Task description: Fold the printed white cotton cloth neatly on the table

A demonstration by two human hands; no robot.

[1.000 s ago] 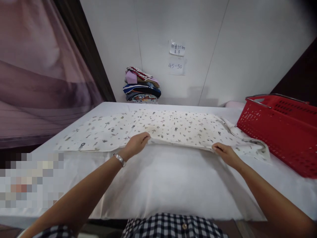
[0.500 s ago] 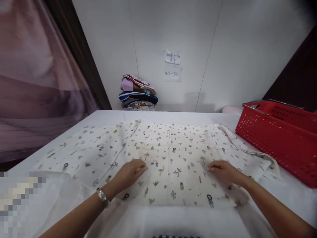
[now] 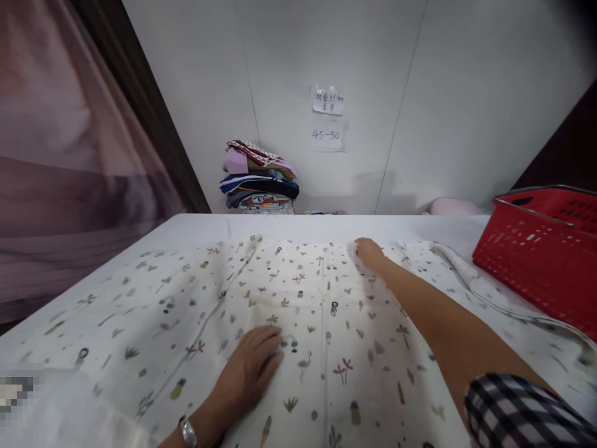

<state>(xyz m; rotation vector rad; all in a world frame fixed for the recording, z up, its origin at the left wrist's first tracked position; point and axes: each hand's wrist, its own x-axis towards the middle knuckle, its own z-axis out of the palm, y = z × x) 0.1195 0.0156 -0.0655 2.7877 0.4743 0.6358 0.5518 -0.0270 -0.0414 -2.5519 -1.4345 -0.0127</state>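
Where the view begins, nearest the camera, the left hand [image 3: 249,367] lies palm down with its fingers held loosely together, pressed flat on the printed cloth [image 3: 298,323] a little left of the middle seam. A metal wristwatch [image 3: 188,431] shows at that wrist near the bottom edge. At the lower right a checked sleeve [image 3: 517,414] covers the upper part of the right arm, which stretches forward across the cloth. The cloth is cream with small plants, birds and pineapples printed on it; it is spread wide over the white surface [image 3: 196,225], reaching from the near left corner to the right side, where a hemmed edge curls just beside the red basket [image 3: 536,261]. Farther out, the right hand [image 3: 368,251] rests on the cloth near its far edge, knuckles up and fingers curled onto the fabric; whether it pinches the cloth cannot be told. The basket stands at the right of the surface, metal handle [image 3: 532,210] lying along its rim. Beyond the surface, against the wall, sits a stack of folded clothes [image 3: 259,177], with two paper notes [image 3: 329,118] stuck to the wall above and to its right. A mauve curtain [image 3: 69,155] hangs at the left.
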